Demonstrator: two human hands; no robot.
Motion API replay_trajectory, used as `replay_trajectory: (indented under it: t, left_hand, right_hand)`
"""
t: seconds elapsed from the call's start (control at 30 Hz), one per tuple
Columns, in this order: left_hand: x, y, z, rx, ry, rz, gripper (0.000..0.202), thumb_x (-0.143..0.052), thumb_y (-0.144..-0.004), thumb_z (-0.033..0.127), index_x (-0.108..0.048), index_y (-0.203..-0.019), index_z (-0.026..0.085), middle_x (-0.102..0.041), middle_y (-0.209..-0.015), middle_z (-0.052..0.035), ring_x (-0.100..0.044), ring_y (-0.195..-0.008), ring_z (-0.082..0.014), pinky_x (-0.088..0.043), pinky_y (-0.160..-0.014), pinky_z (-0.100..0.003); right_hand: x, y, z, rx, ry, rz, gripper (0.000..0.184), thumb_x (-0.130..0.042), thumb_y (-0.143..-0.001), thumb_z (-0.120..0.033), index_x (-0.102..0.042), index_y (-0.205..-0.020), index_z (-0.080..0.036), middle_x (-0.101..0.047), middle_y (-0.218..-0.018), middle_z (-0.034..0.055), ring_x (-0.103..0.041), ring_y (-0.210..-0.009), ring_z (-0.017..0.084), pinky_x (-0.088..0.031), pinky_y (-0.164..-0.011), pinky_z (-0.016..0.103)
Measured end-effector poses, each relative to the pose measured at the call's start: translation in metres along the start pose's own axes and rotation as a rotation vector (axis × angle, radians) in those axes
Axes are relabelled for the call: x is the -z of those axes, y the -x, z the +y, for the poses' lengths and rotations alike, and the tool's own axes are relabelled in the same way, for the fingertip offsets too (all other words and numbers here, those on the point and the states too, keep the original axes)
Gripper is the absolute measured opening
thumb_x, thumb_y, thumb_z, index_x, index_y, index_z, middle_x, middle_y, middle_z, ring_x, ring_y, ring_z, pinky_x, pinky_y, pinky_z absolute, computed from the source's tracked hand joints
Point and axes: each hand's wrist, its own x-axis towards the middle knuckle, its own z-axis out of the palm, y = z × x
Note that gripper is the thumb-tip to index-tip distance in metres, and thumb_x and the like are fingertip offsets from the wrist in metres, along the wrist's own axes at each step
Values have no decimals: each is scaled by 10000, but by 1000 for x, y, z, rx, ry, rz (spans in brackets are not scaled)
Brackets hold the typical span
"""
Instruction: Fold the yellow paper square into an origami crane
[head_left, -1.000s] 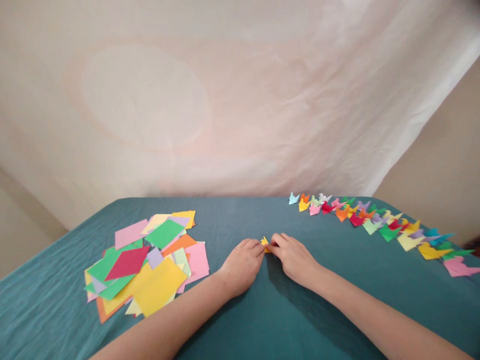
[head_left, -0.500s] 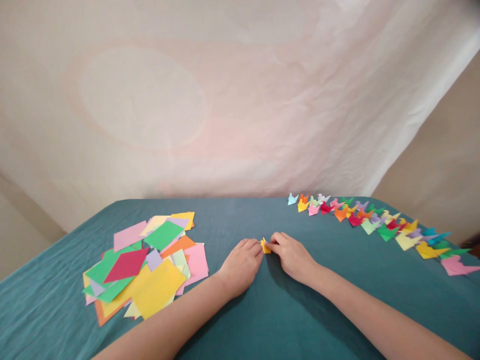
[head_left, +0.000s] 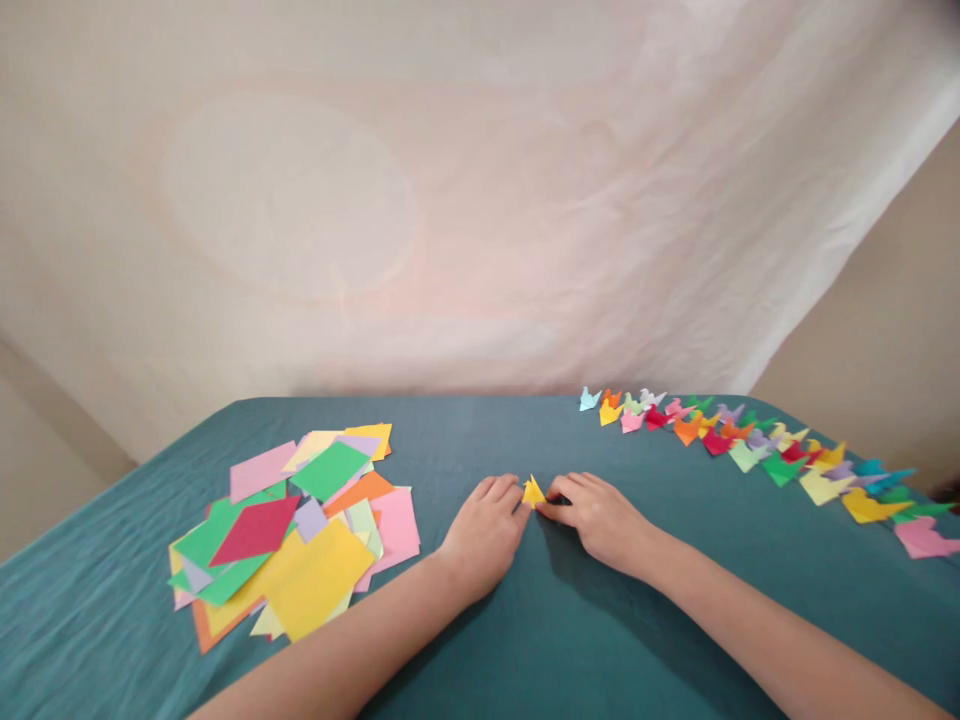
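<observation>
Between my two hands a small yellow piece of folded paper (head_left: 533, 492) stands with a point sticking up, in the middle of the table. My left hand (head_left: 487, 530) has its fingers closed at the paper's left side, the fingertips partly hidden behind the hand. My right hand (head_left: 596, 515) pinches the paper's lower right corner between thumb and fingers. Both hands rest low, close to the cloth.
A dark teal cloth (head_left: 465, 440) covers the table. On the left lies a loose pile of coloured paper sheets (head_left: 322, 575). Rows of small folded paper birds (head_left: 750, 455) run along the right side. A pale curtain (head_left: 480, 230) hangs behind.
My right hand has shifted its pinch lower on the yellow paper and a little to the right. More of the paper now shows between the hands. The view has shifted slightly.
</observation>
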Motion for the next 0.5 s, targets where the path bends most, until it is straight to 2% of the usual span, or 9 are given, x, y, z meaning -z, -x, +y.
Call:
replay_trajectory:
  t: [0.3,0.43,0.5]
  left_hand:
    - [2,1,-2,5,-16,-22,258,-415,-873,167,-611,-1039,140,-579,-1039,-105,-408,-1165,-249,-314,-978,-378]
    - [1,1,-2,-7,-24,-8,264,-422,-870,163,-600,-1062,131,-582,-1049,-112,-416,-1158,-241,-311,-983,-372]
    - [0,1,-1,-16,-32,4,270,-417,-871,155,-592,-1073,120,-583,-1056,-115,-426,-1149,-238,-306,-991,-366]
  right_hand:
    - [5,-1,3,-22,-59,-57,295,-440,-885,-135,-660,-1029,-267,-584,-975,51,-511,-888,188,-382,-751,317]
    - [-3,1,6,-53,-179,54,294,-445,-887,-142,-683,-980,-288,-614,-934,34,-529,-884,179,-384,-783,331]
    - [-9,2,7,-90,-285,149,348,-427,-864,-80,-688,-961,-290,-625,-933,22,-541,-901,165,-383,-816,330]
